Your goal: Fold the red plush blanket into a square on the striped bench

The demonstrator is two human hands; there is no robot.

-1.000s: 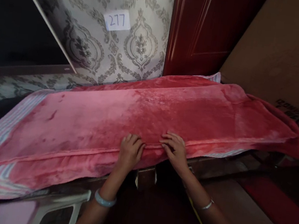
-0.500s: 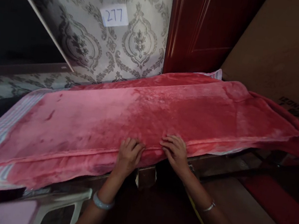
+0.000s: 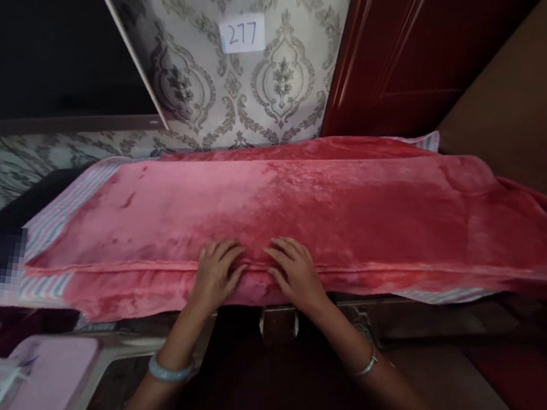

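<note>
Screen (image 3: 68,37), dark: upper left, beyond the blanket's left end.

Pink panel (image 3: 61,365): lower left, nearer the person than the blanket.

Striped hem (image 3: 72,205): left end of the blanket, showing again along parts of its near edge and at the far right corner.

Blanket (image 3: 334,206), red-pink, folded: one long strip, long axis running left to right across the hands, right part reaching the picture's edge. Its broad top lies ahead of the fingers; the near fold runs directly at them, a lower layer showing below. Support beneath mostly hidden.

Left hand (image 3: 214,274): on the near fold, left of the strip's middle; nearer the left end. Fingers bent, thumb slightly apart from forefinger; whether cloth is caught between, cannot tell.

Wall (image 3: 304,7), patterned, bearing label (image 3: 242,33) "277": bounds the far long side.

Right hand (image 3: 297,275): same fold, just beside the left hand, a short stretch of fold between; nearer the right end. Fingers half spread and bent; hold on cloth likewise untold.

Door (image 3: 399,53), red: far side, right of the wall.

Board (image 3: 534,98), brown: bounds the far right.

Room for the hands: over the top, fold to wall, and sideways along the fold.
</note>
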